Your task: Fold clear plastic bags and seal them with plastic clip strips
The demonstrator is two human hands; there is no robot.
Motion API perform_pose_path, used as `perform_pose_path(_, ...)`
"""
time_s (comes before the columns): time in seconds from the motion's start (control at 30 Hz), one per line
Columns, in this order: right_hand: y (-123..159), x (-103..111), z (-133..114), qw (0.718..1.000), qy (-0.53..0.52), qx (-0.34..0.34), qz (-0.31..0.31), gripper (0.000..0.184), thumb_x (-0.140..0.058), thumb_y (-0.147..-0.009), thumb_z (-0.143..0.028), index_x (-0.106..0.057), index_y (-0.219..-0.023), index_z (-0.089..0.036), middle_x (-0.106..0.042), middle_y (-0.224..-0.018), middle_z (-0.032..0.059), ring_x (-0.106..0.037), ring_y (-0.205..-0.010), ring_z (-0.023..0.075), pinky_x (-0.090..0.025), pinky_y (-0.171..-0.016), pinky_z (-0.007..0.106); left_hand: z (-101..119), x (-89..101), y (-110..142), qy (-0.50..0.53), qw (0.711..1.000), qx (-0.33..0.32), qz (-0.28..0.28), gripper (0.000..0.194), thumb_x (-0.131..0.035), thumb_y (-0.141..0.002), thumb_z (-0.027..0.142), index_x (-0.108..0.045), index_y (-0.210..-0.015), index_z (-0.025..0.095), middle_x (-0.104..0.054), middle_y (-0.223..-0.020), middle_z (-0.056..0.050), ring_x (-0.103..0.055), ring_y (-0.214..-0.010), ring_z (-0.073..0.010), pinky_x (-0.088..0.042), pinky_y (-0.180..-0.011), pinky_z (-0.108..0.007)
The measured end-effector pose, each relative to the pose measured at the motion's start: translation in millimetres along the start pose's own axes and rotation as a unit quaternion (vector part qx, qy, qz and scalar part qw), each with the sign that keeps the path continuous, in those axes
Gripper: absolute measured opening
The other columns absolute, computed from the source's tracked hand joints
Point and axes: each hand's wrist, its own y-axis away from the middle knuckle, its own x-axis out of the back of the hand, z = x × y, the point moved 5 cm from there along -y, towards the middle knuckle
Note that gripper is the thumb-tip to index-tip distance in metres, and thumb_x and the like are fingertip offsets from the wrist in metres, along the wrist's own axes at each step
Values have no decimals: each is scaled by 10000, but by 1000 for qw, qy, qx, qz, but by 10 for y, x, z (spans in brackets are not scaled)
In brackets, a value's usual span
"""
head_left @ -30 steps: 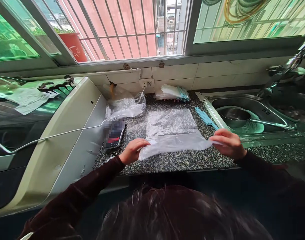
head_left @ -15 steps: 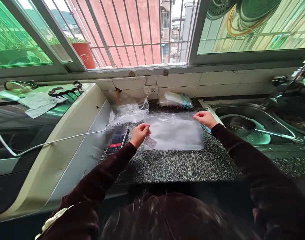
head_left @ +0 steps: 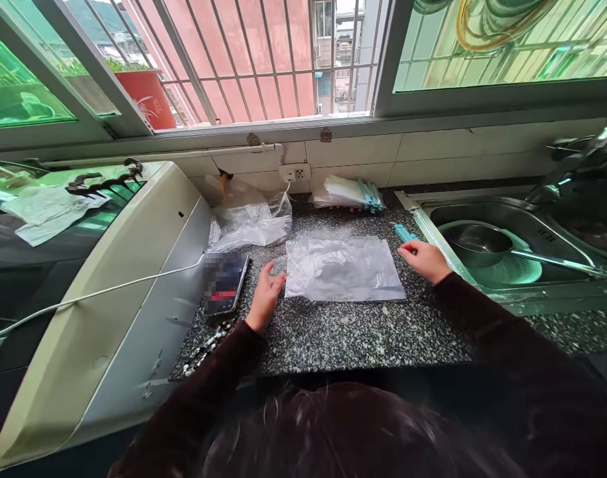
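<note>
A clear plastic bag [head_left: 343, 271] lies flat and crinkled on the speckled stone counter. Just off its left edge is my left hand [head_left: 267, 295], fingers apart, holding nothing. Past the bag's right edge, my right hand [head_left: 426, 260] hovers with loosely bent fingers and a small gap between thumb and forefinger. Several light-blue sealing clips [head_left: 405, 233] lie just beyond those fingertips; whether they touch cannot be made out. Nearest my left hand on the other side is a phone [head_left: 228, 282] with a partly blurred screen.
At the wall lies a stack of clear bags with blue edges [head_left: 347, 192], beside a crumpled plastic bag [head_left: 258, 222]. A white cable [head_left: 134, 280] runs across the gas stove [head_left: 148, 245]. To the right, a pan [head_left: 477, 239] sits in the sink [head_left: 532, 216].
Both hands have let go of the plastic bag, which now lies flat on the counter. My left hand has drawn left and down; my right hand has moved right, uncovering the blue clips.
</note>
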Motion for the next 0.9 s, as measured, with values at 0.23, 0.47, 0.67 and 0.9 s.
perform_pose_path(0.23,860,-55,218,999,-31,-10,16,298,-491,-764,-448,-674,-741,-214,-699,-756,46,-608,-627,170,-429,-564,278,-11,-2,276,-22,997,-34,-62,673,-646,-689,371,-398,-1282,173,-578,-827,-9,-575,-833,-158,-412,-881,-351)
perform_pose_path(0.47,910,-162,87,998,-59,14,31,263,-512,-754,-431,-643,-688,-212,-668,-674,37,-595,-599,178,-423,-543,290,1,-8,421,-58,994,-44,-84,725,-660,-671,363,-368,-1312,194,-563,-874,-13,-566,-870,-157,-403,-899,-341)
perform_pose_path(0.67,950,-186,50,996,-62,59,33,267,-490,-776,-408,-614,-658,-203,-657,-658,42,-595,-641,191,-418,-616,314,3,-30,515,-39,995,-43,-85,653,-619,-716,326,-389,-1313,195,-586,-819,5,-578,-802,-125,-431,-858,-304)
perform_pose_path(0.9,1111,-122,19,993,22,111,42,322,-460,-828,-421,-602,-644,-197,-641,-627,34,-563,-636,179,-345,-635,306,5,6,546,-48,993,-33,-102,588,-599,-724,285,-446,-1275,153,-552,-626,53,-567,-647,-120,-447,-811,-313)
